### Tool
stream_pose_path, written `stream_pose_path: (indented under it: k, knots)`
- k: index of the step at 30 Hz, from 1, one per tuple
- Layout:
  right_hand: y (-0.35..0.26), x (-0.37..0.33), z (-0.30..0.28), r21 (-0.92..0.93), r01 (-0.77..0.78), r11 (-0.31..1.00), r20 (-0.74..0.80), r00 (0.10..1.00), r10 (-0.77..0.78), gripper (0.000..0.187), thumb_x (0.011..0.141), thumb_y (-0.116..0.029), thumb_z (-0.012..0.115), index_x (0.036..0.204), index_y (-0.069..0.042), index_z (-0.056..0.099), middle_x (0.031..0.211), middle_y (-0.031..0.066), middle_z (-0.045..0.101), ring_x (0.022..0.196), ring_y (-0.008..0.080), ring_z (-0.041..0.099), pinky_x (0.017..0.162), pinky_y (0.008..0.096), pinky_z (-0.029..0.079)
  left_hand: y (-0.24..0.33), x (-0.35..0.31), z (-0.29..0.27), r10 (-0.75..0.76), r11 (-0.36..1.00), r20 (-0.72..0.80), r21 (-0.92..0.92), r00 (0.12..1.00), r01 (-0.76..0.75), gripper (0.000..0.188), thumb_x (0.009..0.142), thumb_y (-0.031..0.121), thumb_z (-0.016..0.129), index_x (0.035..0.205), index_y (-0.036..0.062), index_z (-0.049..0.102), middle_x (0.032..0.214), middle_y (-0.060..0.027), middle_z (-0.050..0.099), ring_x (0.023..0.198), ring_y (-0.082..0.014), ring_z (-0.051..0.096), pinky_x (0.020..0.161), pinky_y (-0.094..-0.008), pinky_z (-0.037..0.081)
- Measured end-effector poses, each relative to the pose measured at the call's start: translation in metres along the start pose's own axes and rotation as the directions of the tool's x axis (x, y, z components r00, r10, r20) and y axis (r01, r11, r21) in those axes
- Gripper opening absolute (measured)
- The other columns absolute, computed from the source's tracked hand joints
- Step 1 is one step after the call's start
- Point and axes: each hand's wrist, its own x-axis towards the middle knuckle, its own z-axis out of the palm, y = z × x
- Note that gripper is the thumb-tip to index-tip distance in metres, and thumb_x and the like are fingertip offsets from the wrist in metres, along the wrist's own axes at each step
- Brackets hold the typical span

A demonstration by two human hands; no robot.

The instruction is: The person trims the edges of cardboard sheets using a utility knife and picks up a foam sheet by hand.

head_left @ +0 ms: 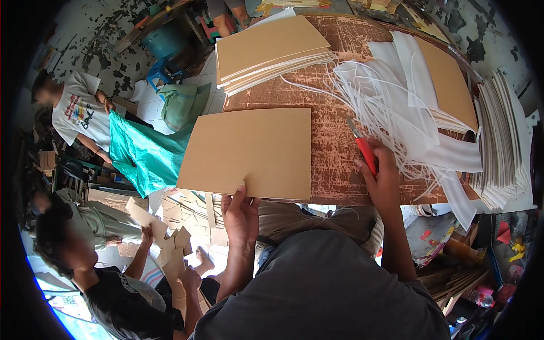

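Because the flat brown rectangular cardboard sheet overhanging the worn desk looks light and stiff, your left hand pinches its near edge while your right hand grips a red-handled utility knife.

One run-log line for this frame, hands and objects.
left hand: grips near edge of flat brown cardboard sheet | right hand: holds red-handled utility knife | surface: worn brown table
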Motion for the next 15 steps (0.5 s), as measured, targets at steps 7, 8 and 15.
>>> stream_pose_path:
  k: [7,8,15]
  knots:
    - [0.004,0.001,0.008,-0.102,0.096,0.99,0.002,0.995,-0.096,0.044,0.086,-0.021,0.083,0.113,0.0,0.055,0.147,0.0243,0.055,0.134,0.0452,0.051,0.111,0.0536,0.042,0.014,0.005,0.007,0.106,0.994,0.073,-0.037,0.992,-0.103,0.029,0.103,0.004,0.061,0.131,0.0086,0.058,0.127,-0.0096,0.069,0.114,-0.0224,0.07,0.094,-0.0418,0.062]
    - [0.003,0.0,0.008,-0.103,0.096,0.99,-0.001,0.995,-0.096,0.044,0.086,-0.021,0.083,0.113,0.0,0.055,0.147,0.0243,0.055,0.134,0.0452,0.051,0.111,0.0536,0.042,0.015,0.006,0.008,0.132,0.991,0.071,-0.036,0.989,-0.129,0.032,0.102,0.003,0.061,0.133,0.0083,0.057,0.125,-0.0101,0.069,0.111,-0.0226,0.072,0.089,-0.0412,0.065]
    - [0.0,-0.001,0.006,-0.033,0.072,0.997,-0.028,0.997,-0.073,0.045,0.087,-0.021,0.083,0.12,-0.002,0.059,0.144,0.0221,0.057,0.134,0.0439,0.052,0.111,0.0519,0.043,0.038,0.028,0.025,0.288,0.957,0.154,-0.072,0.945,-0.28,0.032,0.104,0.003,0.062,0.135,0.0084,0.055,0.126,-0.0098,0.069,0.115,-0.0237,0.07,0.094,-0.045,0.064]
